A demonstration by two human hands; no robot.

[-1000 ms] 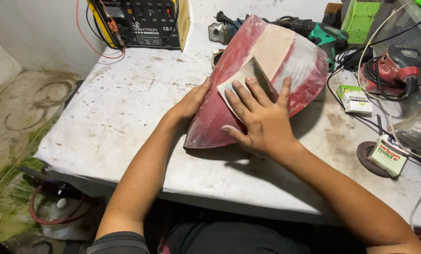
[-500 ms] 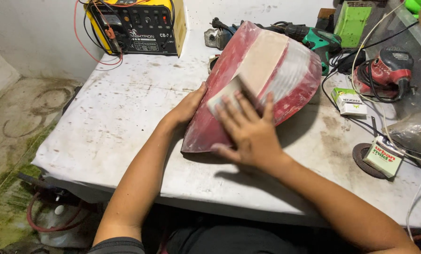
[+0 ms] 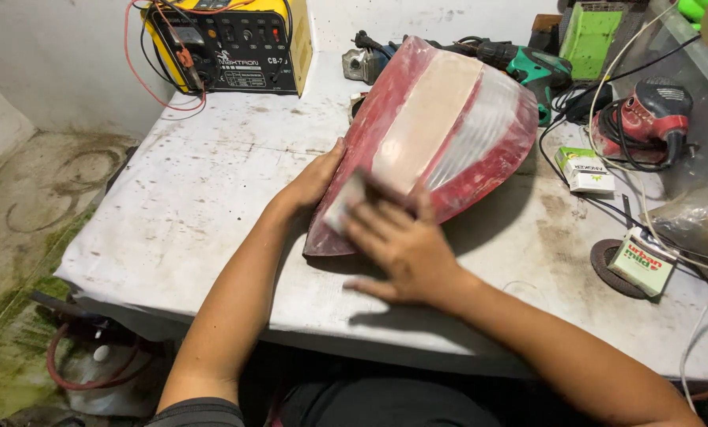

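Fingers [image 3: 385,221] flat on a grey sanding pad [image 3: 346,204] atop red tail-light lens [image 3: 441,126], stained white workbench [image 3: 180,205].

head-worn camera, looking steeply down, close over white workbench [image 3: 172,221]

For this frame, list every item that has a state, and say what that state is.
Tail light lens: lying on the table, dull and scuffed.
Sanding pad: pressed flat on the lens under the right hand.
Left hand: bracing the lens's left edge.
Right hand: flat on the pad, blurred.
Yellow charger: upright, red leads attached.
Green drill: lying on its side.
Red sander: resting, cord attached.
White box: closed.
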